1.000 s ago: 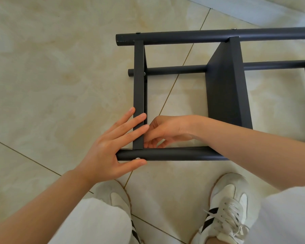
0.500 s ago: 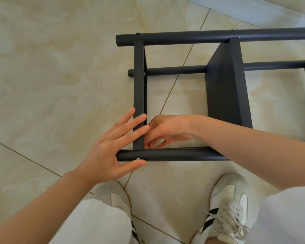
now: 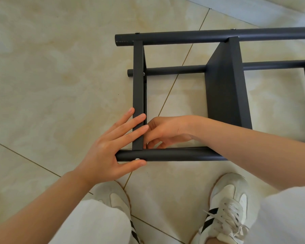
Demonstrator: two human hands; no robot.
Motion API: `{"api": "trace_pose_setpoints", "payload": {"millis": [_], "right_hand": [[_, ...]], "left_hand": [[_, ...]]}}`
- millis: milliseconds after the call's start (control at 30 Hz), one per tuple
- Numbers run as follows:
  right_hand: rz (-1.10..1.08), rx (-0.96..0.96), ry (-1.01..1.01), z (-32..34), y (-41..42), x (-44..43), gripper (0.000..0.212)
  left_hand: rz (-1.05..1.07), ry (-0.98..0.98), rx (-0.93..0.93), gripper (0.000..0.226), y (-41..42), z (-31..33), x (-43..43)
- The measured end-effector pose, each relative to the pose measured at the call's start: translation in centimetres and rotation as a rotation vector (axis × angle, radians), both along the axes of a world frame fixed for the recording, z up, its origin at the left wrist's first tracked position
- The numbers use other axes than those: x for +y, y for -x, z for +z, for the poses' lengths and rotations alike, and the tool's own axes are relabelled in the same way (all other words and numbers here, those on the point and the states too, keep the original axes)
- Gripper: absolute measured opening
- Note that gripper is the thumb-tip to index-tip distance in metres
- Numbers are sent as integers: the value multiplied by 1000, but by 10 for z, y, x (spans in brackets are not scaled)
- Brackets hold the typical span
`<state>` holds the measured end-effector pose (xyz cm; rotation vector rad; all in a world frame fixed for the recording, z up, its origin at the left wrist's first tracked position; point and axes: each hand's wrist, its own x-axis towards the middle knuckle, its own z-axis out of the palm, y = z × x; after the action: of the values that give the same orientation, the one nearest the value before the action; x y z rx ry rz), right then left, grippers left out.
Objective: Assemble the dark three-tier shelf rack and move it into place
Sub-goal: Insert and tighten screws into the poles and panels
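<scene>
Rack [image 3: 225, 88] lies on its side on the tiled floor [image 3: 51, 76], just in front of the person's shoes, and runs out of view to the right. It is not yet stood up or moved.

Left hand [image 3: 111, 147] is flat with the fingers straight. They are spread across the edge of the end shelf [image 3: 138, 95], and the thumb lies along the near tube [image 3: 183, 154], touching beside the screw head [image 3: 137, 159]. It grips nothing and only presses, likely to brace the joint and stop the screw from turning or backing out.

Right hand [image 3: 167, 131] reaches in from the right with the wrist bent. Its fingers are curled into the inside corner where shelf meets tube. The fingertips are tucked against the shelf's inner face, so I can't tell whether they pinch anything; probably a nut or the screw's end. Judged step: fastening this corner by hand.
</scene>
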<state>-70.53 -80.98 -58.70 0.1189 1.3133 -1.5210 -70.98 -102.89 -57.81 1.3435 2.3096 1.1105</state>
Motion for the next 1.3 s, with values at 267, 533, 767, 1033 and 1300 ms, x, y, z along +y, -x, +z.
{"api": "trace_pose_setpoints", "payload": {"millis": [267,533,767,1033,1300], "right_hand": [[35,38,-34,6,2,3,18],[18,23,-56,2,1,2,15],[-3,6,-45,-4,-1,-4,13],[-13,-18,-1,-4,0,4,15],[21,-24,-29,-1,0,4,13]], "left_hand": [[-7,-1,7,69,0,0,0],[-1,3,-5,69,0,2,0],[-1,0,-9,69,-1,1,0],[-4,7,-4,69,0,0,0],[-4,3,4,70,0,0,0]]}}
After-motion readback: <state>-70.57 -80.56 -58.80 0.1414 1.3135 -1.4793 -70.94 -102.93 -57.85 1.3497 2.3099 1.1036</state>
